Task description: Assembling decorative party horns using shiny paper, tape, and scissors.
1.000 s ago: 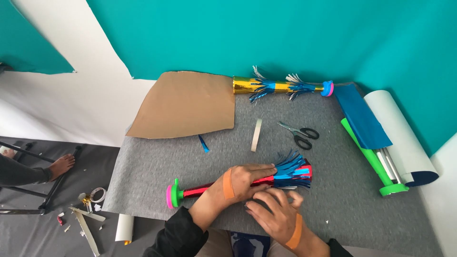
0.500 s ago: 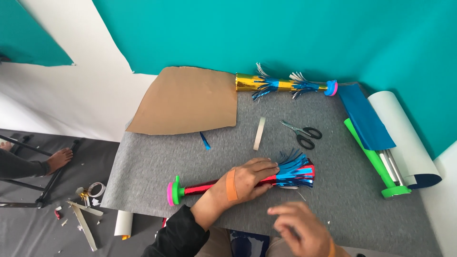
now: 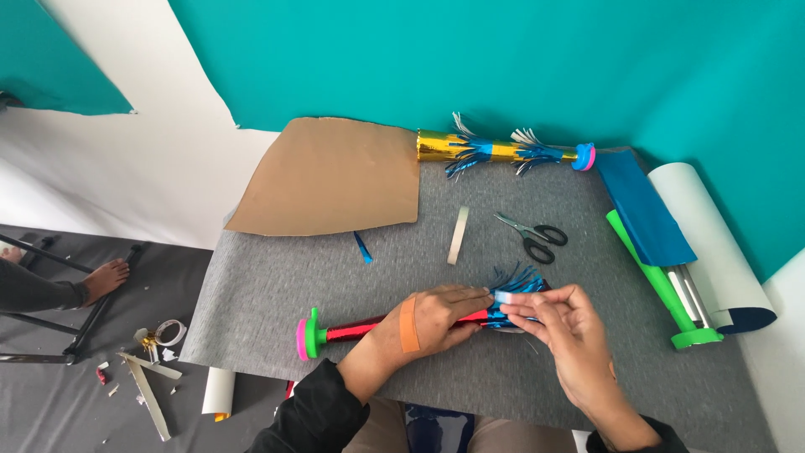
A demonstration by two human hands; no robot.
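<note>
Since the earlier frame the right hand (image 3: 570, 340) has come back up from the near edge of the worktop (image 3: 277, 294) to the fringed end of the red foil stick (image 3: 360, 325), where its fingers (image 3: 524, 309) now pinch a small pale strip, seemingly tape, against the blue foil fringe (image 3: 516, 281). Left hand (image 3: 432, 319) has stayed where it was, wrapped over the middle of the stick with its fingers pressed together on top and an orange plaster across its back; it holds the stick flat on the grey worktop. That stick lies near the front edge, roughly parallel to it, its green and pink cap (image 3: 308, 334) pointing towards the left edge. Nothing else has shifted: the brown card sheet (image 3: 335, 176) still overhangs the far left corner, the gold stick with blue fringes (image 3: 503, 151) lies along the far edge, and the black-handled scissors (image 3: 532, 237) and a pale paper strip (image 3: 458, 235) sit between that stick and the hands. Along the right edge lie the blue sheet (image 3: 641, 205), the green stick (image 3: 658, 281) and a white roll (image 3: 713, 243). A small blue scrap (image 3: 362, 247) lies just beside the card.
</note>
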